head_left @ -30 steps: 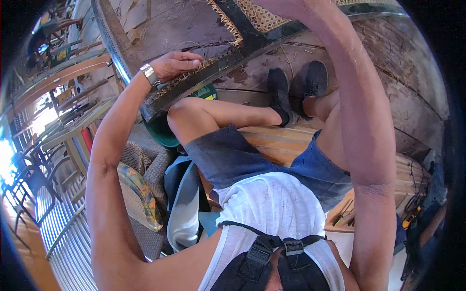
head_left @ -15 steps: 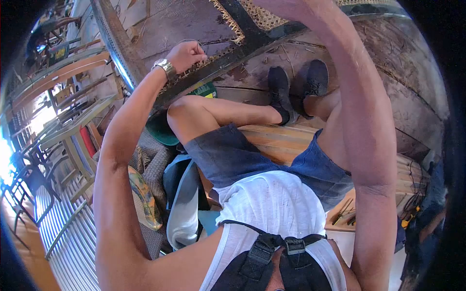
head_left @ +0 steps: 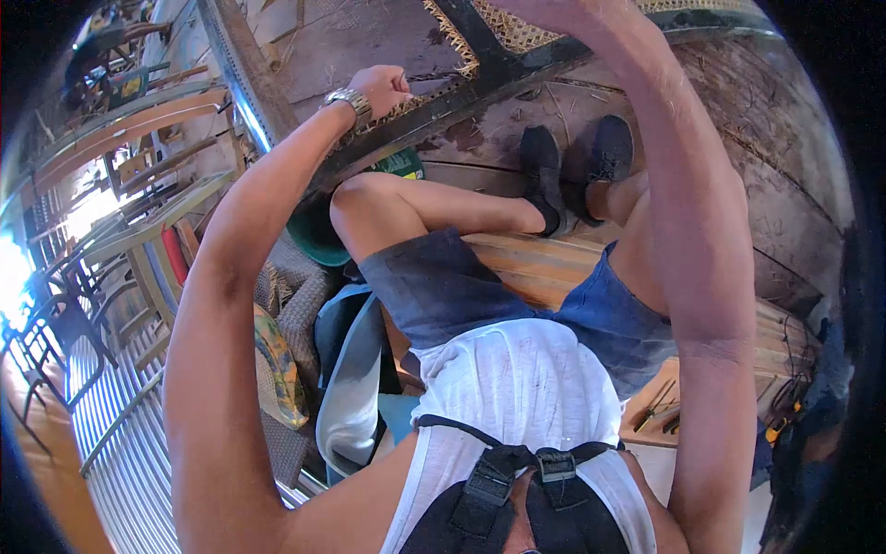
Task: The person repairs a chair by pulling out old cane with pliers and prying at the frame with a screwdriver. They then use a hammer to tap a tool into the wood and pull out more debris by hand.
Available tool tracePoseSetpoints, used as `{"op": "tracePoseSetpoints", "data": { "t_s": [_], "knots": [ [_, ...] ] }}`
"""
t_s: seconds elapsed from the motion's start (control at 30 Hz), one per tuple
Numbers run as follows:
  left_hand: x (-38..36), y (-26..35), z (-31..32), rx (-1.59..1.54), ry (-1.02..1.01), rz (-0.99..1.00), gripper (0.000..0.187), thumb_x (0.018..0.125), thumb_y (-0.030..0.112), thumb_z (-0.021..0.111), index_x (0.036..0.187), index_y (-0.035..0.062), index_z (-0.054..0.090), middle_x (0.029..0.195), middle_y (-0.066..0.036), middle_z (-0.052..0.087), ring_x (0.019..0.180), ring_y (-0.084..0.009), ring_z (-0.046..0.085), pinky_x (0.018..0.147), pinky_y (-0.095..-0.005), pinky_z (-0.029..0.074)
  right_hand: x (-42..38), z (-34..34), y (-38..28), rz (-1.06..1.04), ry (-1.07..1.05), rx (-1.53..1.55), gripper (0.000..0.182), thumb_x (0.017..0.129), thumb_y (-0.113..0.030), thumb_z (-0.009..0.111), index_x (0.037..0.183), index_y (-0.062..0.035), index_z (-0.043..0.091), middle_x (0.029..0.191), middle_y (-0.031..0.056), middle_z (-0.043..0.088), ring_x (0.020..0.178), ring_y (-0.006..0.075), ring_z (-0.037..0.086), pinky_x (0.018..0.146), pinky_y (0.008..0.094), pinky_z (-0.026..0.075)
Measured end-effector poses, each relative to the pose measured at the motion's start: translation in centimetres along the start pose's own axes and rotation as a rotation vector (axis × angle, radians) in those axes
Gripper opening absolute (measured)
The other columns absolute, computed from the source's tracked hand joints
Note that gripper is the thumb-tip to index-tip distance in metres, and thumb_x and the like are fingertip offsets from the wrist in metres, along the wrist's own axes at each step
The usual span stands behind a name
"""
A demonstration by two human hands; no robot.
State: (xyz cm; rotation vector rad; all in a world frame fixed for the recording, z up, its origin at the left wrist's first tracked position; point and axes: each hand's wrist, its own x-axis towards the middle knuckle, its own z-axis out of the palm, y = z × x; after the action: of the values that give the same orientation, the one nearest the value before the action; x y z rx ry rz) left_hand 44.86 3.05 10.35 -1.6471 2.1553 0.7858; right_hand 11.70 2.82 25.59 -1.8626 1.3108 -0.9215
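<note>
My left hand [head_left: 380,90] is closed at the edge of a dark wooden frame [head_left: 434,112], its fingers curled by the row of cut cane ends along the rail. Whatever is between those fingers is too small to make out. Woven cane webbing [head_left: 515,33] fills part of the frame beyond a crossbar, with frayed ends along its border. My right hand [head_left: 544,9] reaches over the frame at the top edge of the view, near the webbing. Its fingers are cut off by the picture's edge.
A green bucket [head_left: 318,231] stands beside my left knee, under the frame. Screwdriver-like tools [head_left: 657,406] lie on the slatted wooden bench [head_left: 517,268] at right. Wooden chair frames [head_left: 148,222] crowd the left. Cane scraps litter the floor [head_left: 720,198].
The view has shifted slightly, so most things sit a little further right. My left hand stays closed at the rail, and a thin strand seen above it earlier no longer shows clearly.
</note>
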Motion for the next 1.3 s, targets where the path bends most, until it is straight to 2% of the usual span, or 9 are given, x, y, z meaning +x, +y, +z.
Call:
{"op": "tracePoseSetpoints", "data": {
  "t_s": [0.27,0.4,0.57,0.67,0.7,0.87,0.93,1.07,1.3],
  "knots": [
    [0.5,-0.1,0.6,0.082,0.114,-0.114,0.027,0.087,0.034,0.079,0.095,0.0083,0.072,0.098,-0.009,0.078,0.088,-0.0243,0.074,0.079,-0.0375,0.057,0.2,-0.7,3.9,-0.195,0.183,-0.055,0.02,0.091,-0.016,0.061,0.098,0.0005,0.07,0.092,0.0285,0.069,0.084,0.0448,0.067,0.075,0.0475,0.053],
    [-2.7,3.1,1.1,-0.16,0.586,-0.223,0.036,0.094,0.042,0.072,0.113,0.0119,0.075,0.107,-0.013,0.077,0.098,-0.0301,0.074,0.088,-0.0412,0.056,-0.4,-3.3,5.8,-0.164,0.228,-0.11,0.021,0.094,-0.016,0.06,0.102,0.0006,0.069,0.09,0.0269,0.07,0.083,0.0419,0.068,0.074,0.0461,0.053],
    [-5.7,6.0,3.8,0.086,0.676,0.202,0.024,0.09,0.032,0.075,0.095,0.0086,0.078,0.094,-0.015,0.073,0.088,-0.0369,0.068,0.081,-0.0467,0.053,-3.0,-7.7,8.9,0.069,0.391,0.13,0.026,0.099,-0.025,0.067,0.113,-0.0032,0.067,0.083,0.0092,0.07,0.069,0.0212,0.066,0.063,0.0364,0.052],
    [-5.5,6.0,4.5,0.06,0.767,0.239,0.014,0.089,0.02,0.075,0.092,0.0077,0.079,0.09,-0.013,0.073,0.086,-0.0339,0.069,0.079,-0.0445,0.054,-10.6,-13.0,7.3,0.278,0.504,0.643,0.03,0.099,-0.029,0.07,0.119,-0.0076,0.066,0.083,0.0036,0.066,0.066,0.0149,0.062,0.06,0.0319,0.052],
    [-5.0,5.3,5.0,0.048,0.803,0.259,0.012,0.091,0.019,0.073,0.093,0.0075,0.078,0.092,-0.014,0.073,0.088,-0.0339,0.069,0.08,-0.0439,0.055,-15.3,-17.2,8.2,0.201,0.209,0.86,0.034,0.101,-0.032,0.067,0.126,-0.0091,0.065,0.089,0.0083,0.068,0.069,0.0175,0.063,0.062,0.03,0.052],
    [-3.5,3.6,5.4,0.292,0.802,0.294,0.012,0.097,0.019,0.065,0.097,0.0096,0.073,0.097,-0.013,0.071,0.091,-0.0345,0.068,0.08,-0.0452,0.053,-35.7,-16.9,10.3,0.713,0.824,0.187,0.02,0.104,-0.022,0.064,0.111,-0.0037,0.067,0.083,0.0029,0.065,0.051,0.0078,0.049,0.045,0.0293,0.036],
    [-2.9,3.2,5.6,0.392,0.76,0.226,0.016,0.099,0.023,0.064,0.097,0.0081,0.068,0.094,-0.015,0.067,0.09,-0.0374,0.065,0.077,-0.0485,0.051,-46.2,-15.8,12.8,0.855,0.886,0.08,0.026,0.103,-0.025,0.064,0.115,-0.0025,0.066,0.08,0.0036,0.065,0.056,0.0098,0.054,0.049,0.0305,0.042],
    [-2.1,5.0,3.8,0.563,0.463,-0.039,0.017,0.101,0.021,0.061,0.103,0.0048,0.066,0.1,-0.019,0.065,0.097,-0.0423,0.067,0.077,-0.0525,0.054,-63.1,-11.9,12.2,1.19,0.747,-0.375,0.029,0.097,-0.03,0.067,0.11,-0.0035,0.064,0.09,0.0214,0.07,0.082,0.0349,0.07,0.076,0.0433,0.054],
    [-2.6,6.1,2.7,0.686,0.416,0.068,0.018,0.099,0.016,0.062,0.113,0.005,0.066,0.109,-0.021,0.065,0.1,-0.0419,0.069,0.081,-0.0539,0.056,-71.5,-8.6,11.8,1.247,0.668,-0.575,0.028,0.096,-0.024,0.065,0.116,-0.0051,0.059,0.1,0.0245,0.072,0.096,0.045,0.069,0.085,0.0514,0.053]
  ]
}}
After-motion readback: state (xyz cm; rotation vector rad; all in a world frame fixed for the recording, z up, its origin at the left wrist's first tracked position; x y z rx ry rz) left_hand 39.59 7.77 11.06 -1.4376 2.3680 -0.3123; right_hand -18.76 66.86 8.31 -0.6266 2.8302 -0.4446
